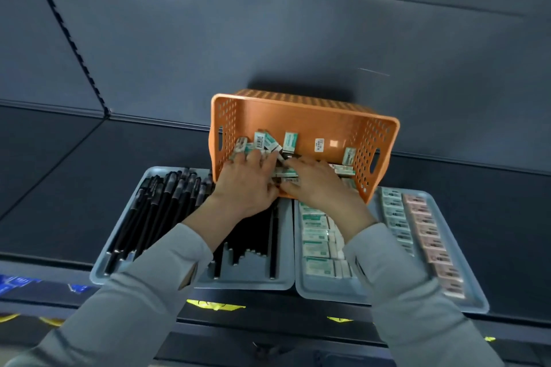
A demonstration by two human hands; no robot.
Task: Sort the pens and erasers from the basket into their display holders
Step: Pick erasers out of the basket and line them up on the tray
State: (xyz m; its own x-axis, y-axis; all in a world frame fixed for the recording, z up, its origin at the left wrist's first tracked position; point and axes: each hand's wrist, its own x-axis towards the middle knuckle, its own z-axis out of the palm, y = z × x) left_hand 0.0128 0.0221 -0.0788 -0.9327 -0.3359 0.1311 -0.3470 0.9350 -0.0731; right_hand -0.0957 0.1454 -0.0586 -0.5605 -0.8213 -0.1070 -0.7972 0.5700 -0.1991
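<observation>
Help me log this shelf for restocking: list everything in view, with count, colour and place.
basket: one, orange, tilted toward the person, at the trays' far edge
loose erasers: many, green-and-white wrappers, inside the basket
left tray: one, grey-blue, front left on the dark shelf
pens: many, black, lying in the left tray
right tray: one, grey-blue, front right
stacked erasers: several rows, green-and-white, left part of the right tray
pink erasers: one row, right edge of the right tray
white erasers: one row, beside the pink ones
left hand: one, grey sleeve, fingers resting on the loose erasers
right hand: one, grey sleeve, among the loose erasers, grip hidden
</observation>
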